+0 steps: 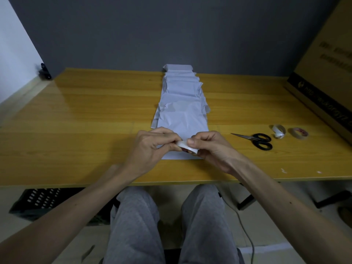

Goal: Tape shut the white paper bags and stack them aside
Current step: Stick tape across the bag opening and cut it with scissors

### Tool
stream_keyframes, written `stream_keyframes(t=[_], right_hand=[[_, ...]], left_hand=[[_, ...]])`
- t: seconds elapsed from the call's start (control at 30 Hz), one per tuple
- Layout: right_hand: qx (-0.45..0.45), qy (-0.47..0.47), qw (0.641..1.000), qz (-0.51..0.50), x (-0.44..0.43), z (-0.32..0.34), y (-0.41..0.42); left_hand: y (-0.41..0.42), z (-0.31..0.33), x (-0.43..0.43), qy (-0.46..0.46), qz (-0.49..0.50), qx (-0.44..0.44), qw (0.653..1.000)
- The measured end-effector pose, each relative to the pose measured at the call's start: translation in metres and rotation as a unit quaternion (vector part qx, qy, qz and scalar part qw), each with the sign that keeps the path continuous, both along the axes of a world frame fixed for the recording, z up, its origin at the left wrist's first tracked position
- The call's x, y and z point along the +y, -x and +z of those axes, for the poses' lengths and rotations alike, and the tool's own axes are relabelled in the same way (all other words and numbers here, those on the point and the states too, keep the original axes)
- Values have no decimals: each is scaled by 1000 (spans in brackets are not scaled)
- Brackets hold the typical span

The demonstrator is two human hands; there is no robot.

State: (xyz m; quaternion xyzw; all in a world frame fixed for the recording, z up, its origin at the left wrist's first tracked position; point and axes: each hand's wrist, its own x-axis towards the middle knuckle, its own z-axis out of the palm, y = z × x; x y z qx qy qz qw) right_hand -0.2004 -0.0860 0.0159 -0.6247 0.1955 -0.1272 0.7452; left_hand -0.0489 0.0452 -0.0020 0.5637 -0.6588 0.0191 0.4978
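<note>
Grey-trousered knees [171,216] fill the lower centre. Just above, the left hand [150,147] and right hand [209,147] both pinch one tape roll [187,146], fingers curled, over the nearest bag [184,126]. White paper bags [182,92] overlap lengthwise toward upper centre, contents unseen. Scissors [255,140] lie to the right.

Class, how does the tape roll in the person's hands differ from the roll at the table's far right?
The held roll looks white; the far-right roll looks tan. The held roll is pinched by the left hand and right hand; the far-right roll lies flat, untouched, on the table. Both are tape rings.
</note>
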Motion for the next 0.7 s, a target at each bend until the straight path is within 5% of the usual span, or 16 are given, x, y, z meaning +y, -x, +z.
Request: stream_keyframes(t=[0.17,0.4,0.57,0.7], right_hand=[[-54,-20,998,31,-6,-2,3],[-52,127,990,-39,-7,4,6],[-42,200,978,-51,-4,9,6],[-52,215,974,-48,-1,11,6]], left_hand=[[-3,1,-3,8,39,36,999],[4,1,-5,-103,-15,217,971],[16,2,-9,-87,125,94,984],[16,4,-16,-89,134,9,987]])
